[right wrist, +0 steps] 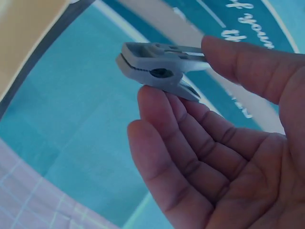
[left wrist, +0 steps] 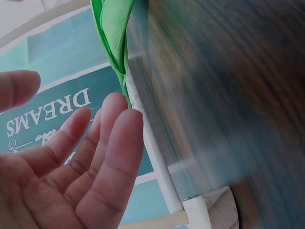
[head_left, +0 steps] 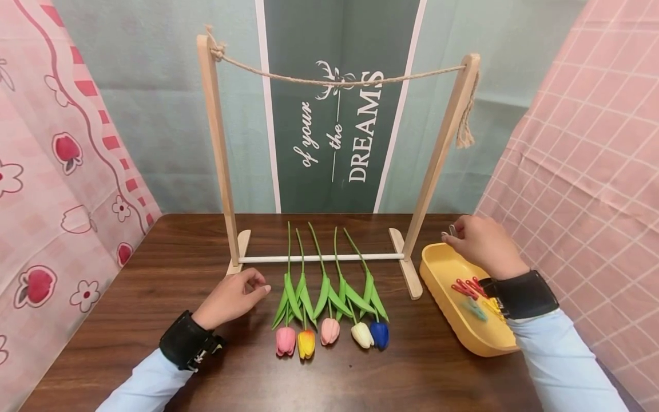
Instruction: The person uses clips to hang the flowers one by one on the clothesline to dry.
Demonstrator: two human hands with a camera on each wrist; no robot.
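Observation:
My right hand [head_left: 486, 245] is raised over the back end of a yellow plastic basket [head_left: 448, 303]. Between thumb and fingers it pinches a grey clothespin [right wrist: 152, 64], whose jaws are closed and point away from the palm. My left hand [head_left: 230, 298] is low over the table at the left, holding nothing, its fingers loosely bent and thumb apart. Just right of it, artificial tulips lie in a row, heads toward me: a deep pink tulip [head_left: 285, 341], a yellow-orange tulip [head_left: 306, 343], a pale pink tulip [head_left: 330, 331], a white tulip [head_left: 362, 335] and a blue tulip [head_left: 380, 334].
A wooden frame [head_left: 218, 143] stands behind the tulips, with a sagging twine rope [head_left: 309, 80] strung between its posts. Its white bottom bar [head_left: 268, 259] crosses by the stems. Red clothespins [head_left: 465, 288], green ones [head_left: 476, 309] and yellow ones lie in the basket. Cloth curtains surround the table.

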